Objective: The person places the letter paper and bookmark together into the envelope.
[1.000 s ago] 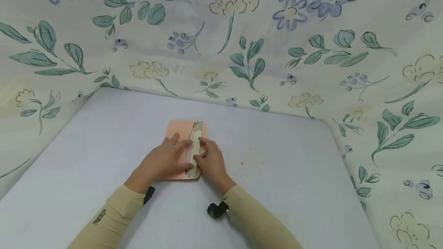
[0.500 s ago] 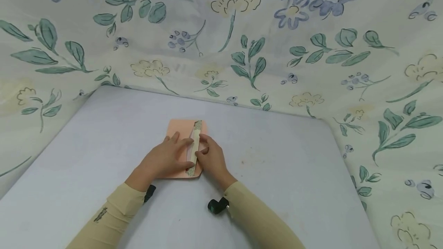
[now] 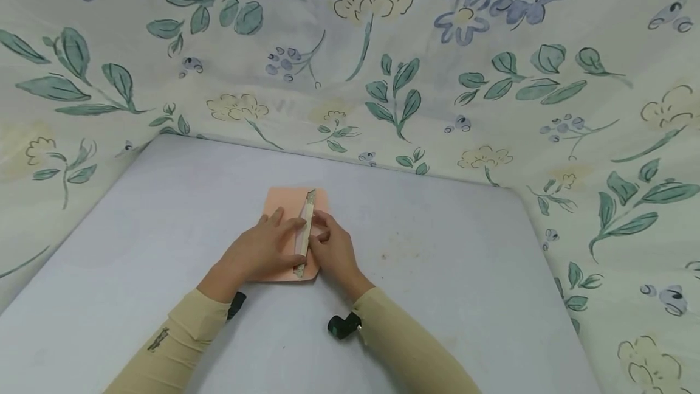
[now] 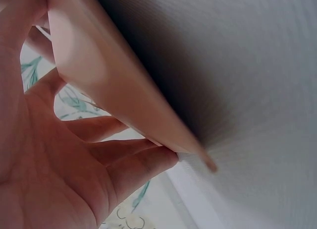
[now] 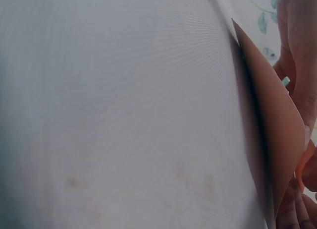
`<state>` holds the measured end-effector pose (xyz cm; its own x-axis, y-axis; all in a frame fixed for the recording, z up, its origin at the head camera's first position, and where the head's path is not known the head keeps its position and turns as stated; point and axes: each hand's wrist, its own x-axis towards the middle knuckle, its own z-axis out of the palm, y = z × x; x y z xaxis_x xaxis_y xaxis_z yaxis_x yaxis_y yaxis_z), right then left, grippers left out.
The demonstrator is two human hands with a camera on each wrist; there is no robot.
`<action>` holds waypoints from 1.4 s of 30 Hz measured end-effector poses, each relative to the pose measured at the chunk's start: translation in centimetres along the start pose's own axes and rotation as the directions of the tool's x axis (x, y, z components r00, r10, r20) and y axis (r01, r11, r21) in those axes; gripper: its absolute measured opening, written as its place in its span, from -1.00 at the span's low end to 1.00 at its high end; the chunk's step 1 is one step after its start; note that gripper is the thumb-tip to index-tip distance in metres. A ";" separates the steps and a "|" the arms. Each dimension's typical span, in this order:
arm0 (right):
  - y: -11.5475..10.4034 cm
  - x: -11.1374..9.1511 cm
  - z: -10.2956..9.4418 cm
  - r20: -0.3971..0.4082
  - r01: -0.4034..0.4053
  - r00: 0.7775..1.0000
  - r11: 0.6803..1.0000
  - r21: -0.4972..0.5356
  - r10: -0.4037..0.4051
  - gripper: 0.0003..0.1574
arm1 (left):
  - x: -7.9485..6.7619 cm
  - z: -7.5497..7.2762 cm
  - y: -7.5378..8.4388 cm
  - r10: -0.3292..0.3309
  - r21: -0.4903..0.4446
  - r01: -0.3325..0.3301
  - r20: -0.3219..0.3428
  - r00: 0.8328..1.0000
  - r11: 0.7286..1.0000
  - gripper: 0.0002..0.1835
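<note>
A peach-coloured paper piece with rounded corners [image 3: 284,199], like an envelope, lies on the white table. Along its right part runs a narrow cream paper strip [image 3: 308,207] with green-patterned ends, and a pale gap shows left of it. My left hand [image 3: 257,253] spreads over the paper, thumb and fingertips pressing by the strip's left edge. From the right, my right hand [image 3: 338,254] pinches the strip's right edge between thumb and fingers. Both wrist views show the peach paper [image 4: 109,85] bowed up off the table at its sides; the right fingertips are partly hidden.
The white table [image 3: 448,272] reaches out around the paper, with small faint stains [image 3: 384,256] to the right. A floral cloth [image 3: 306,47] hangs behind and at the sides. A black wrist device [image 3: 343,326] sits under the right wrist.
The cream strip looks narrower, its right edge turned up and leftward by the right hand. The right fingers have shifted slightly up along it. The left hand stays in place.
</note>
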<state>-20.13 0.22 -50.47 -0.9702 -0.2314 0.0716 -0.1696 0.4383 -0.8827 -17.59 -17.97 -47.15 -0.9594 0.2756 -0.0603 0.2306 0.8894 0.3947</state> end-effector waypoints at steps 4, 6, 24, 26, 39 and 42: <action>0.0 0.0 0.1 0.021 0.018 1.000 1.000 0.016 -0.018 -0.31 | 0.0 0.0 0.0 0.012 -0.007 -0.012 0.000 1.000 1.000 -0.13; -0.1 0.0 0.1 0.028 0.022 0.999 1.000 0.023 -0.022 -0.31 | -0.1 0.0 0.0 0.014 -0.005 -0.014 0.000 1.000 1.000 -0.13; -0.1 0.0 -0.1 0.049 -0.002 0.999 0.997 0.075 -0.002 -0.32 | 0.0 0.1 0.6 0.015 -0.018 -0.014 0.024 1.000 1.000 -0.10; -0.1 0.0 -0.1 0.051 -0.006 0.999 0.997 0.075 0.002 -0.32 | 0.0 0.1 0.6 0.017 -0.016 -0.017 0.025 1.000 1.000 -0.10; 0.0 -0.3 -0.3 0.015 -0.036 0.999 0.995 0.098 0.034 -0.32 | 0.0 0.0 0.3 0.011 0.065 -0.013 0.026 1.000 0.998 -0.16; 0.2 -0.4 -0.4 0.007 -0.028 1.000 0.995 0.096 0.027 -0.33 | 0.0 0.2 0.1 0.008 0.104 -0.010 0.020 1.000 0.995 -0.18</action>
<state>-19.87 0.74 -50.44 -0.9733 -0.2254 0.0441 -0.1250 0.3591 -0.9249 -17.58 -17.81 -47.26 -0.9541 0.2896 -0.0758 0.2554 0.9197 0.2983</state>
